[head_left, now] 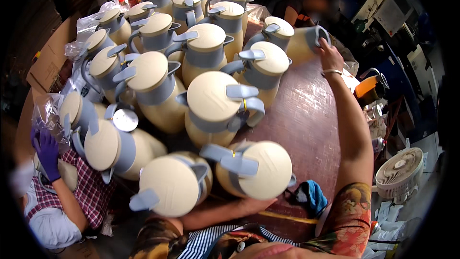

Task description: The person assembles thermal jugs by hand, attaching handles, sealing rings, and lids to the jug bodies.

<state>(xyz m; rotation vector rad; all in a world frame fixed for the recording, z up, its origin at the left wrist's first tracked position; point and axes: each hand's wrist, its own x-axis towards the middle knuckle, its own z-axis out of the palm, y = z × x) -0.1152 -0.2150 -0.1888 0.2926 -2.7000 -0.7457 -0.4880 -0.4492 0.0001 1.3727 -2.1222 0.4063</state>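
Observation:
At the far right of the table, my right hand [330, 56] grips the grey-blue rim of a cream thermos jug [302, 44]. This jug is tilted onto its side, with its dark open mouth toward me and no lid on it. Low at the near edge, my left hand [255, 205] lies beside a lidded thermos jug [269, 169], fingers stretched out and partly hidden by the jug. Another lidded jug [168, 187] stands over my left forearm. Several more cream jugs with grey-blue collars and handles crowd the table, including one in the middle [213, 98].
The reddish-brown table [306, 110] carries a blue and black cloth [311, 196] near me. A co-worker's purple-gloved hand [46, 151] is at the left; another person [299, 7] sits at the far side. A white fan [400, 172] stands right. Clear plastic bags [50, 115] line the left.

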